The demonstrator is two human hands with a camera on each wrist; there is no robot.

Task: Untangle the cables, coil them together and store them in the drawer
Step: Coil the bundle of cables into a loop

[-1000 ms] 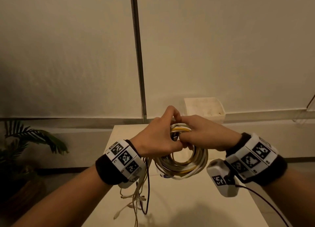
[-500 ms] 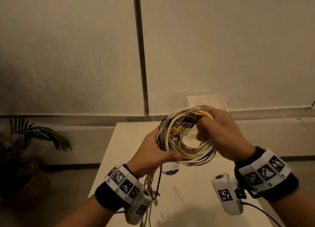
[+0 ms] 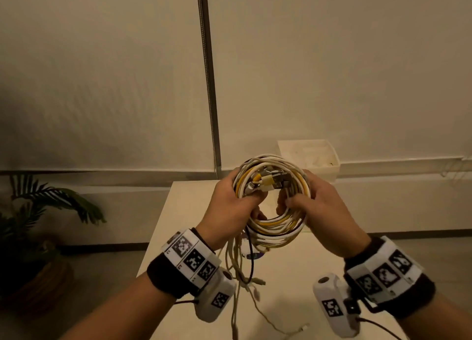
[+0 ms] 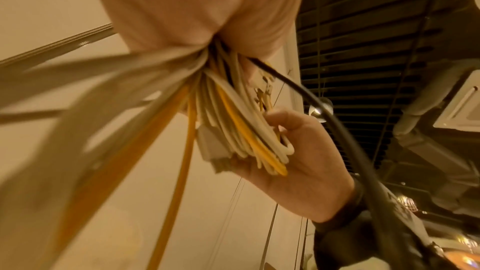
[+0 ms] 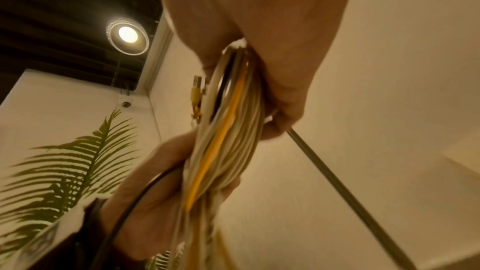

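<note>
A round coil of white and yellow cables (image 3: pixel 275 224) hangs in the air above the white table (image 3: pixel 194 207), held between both hands. My left hand (image 3: pixel 229 207) grips the coil's left side, thumb through the middle. My right hand (image 3: pixel 316 207) curls its fingers round the right side. Several plug ends (image 3: pixel 268 180) cross the top of the loop. Loose cable tails (image 3: pixel 237 268) drop from under the left hand onto the table. In the left wrist view the cable bundle (image 4: pixel 233 120) runs from my palm to the other hand (image 4: pixel 306 161). The right wrist view shows the coil (image 5: pixel 231 130) edge-on.
An open white drawer box (image 3: pixel 309 155) stands at the table's far right, behind the coil. A potted palm (image 3: pixel 38 212) sits on the floor to the left. A vertical metal strip (image 3: pixel 209 84) splits the wall ahead. A small blue-and-white object (image 3: pixel 252 255) lies on the table under the coil.
The coil has turned from edge-down to face me and risen. My left hand has moved up onto the coil's left side; my right hand has shifted from the top to the right side.
</note>
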